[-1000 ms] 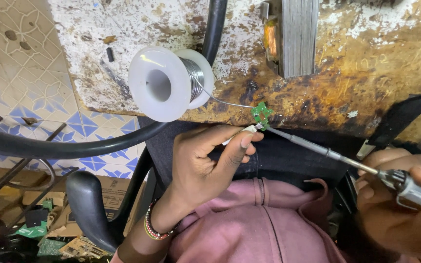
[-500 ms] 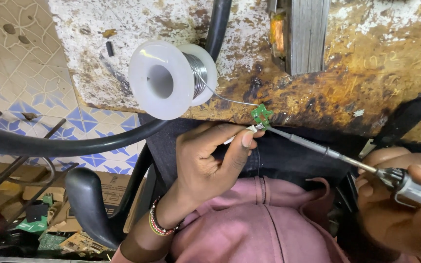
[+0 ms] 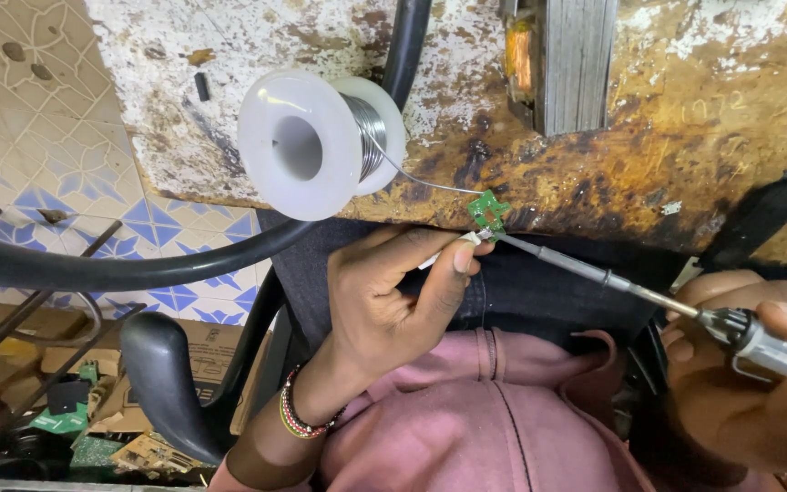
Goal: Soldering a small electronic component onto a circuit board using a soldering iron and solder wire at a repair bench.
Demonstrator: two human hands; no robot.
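Observation:
My left hand (image 3: 393, 301) pinches a small green circuit board (image 3: 486, 211) by a white stub between thumb and forefinger, holding it at the edge of a worn wooden bench (image 3: 703, 155). In my right hand (image 3: 758, 401) is a soldering iron (image 3: 649, 296), its long thin tip touching the board. A white spool of solder wire (image 3: 307, 146) lies on its side on the bench, and a strand of solder runs from it to the board.
A thick black cable (image 3: 102, 269) curves across the left and up past the spool. A metal block (image 3: 562, 64) stands on the bench top. A black chair arm (image 3: 161, 383), circuit board scraps (image 3: 93, 437) and patterned floor tiles (image 3: 20, 164) lie lower left.
Both hands, the board and the iron stay almost still; the view has only shifted slightly.

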